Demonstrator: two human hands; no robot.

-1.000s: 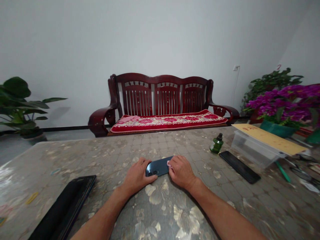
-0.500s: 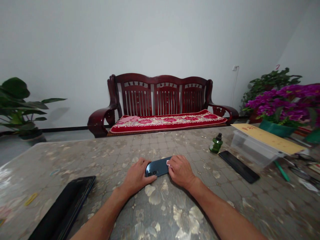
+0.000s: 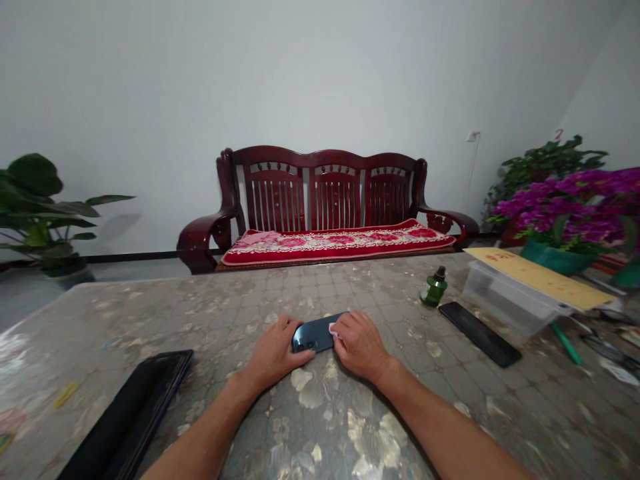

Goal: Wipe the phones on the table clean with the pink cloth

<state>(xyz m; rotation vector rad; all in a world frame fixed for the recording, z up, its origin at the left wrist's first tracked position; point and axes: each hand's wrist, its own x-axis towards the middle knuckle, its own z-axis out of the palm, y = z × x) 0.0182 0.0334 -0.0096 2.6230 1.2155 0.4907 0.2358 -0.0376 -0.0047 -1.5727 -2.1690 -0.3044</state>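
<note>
While left hand [image 3: 274, 348] grips phone [image 3: 317, 333], right hand [image 3: 361, 342] pinching cloth [image 3: 333, 329]

The scene is viewed by a single camera worn on the head, held above the near side of the table [image 3: 225, 300] and pointed forward and down. The left hand [image 3: 274, 350] and right hand [image 3: 359, 343] are seen from above and behind, nearby, below the middle of the frame. The bench [image 3: 334, 172] is faced almost squarely, farther off, beneath the wall [image 3: 320, 73]. A wide field is covered, from plant [image 3: 35, 177] at left to flowers [image 3: 575, 200] at right.
</note>
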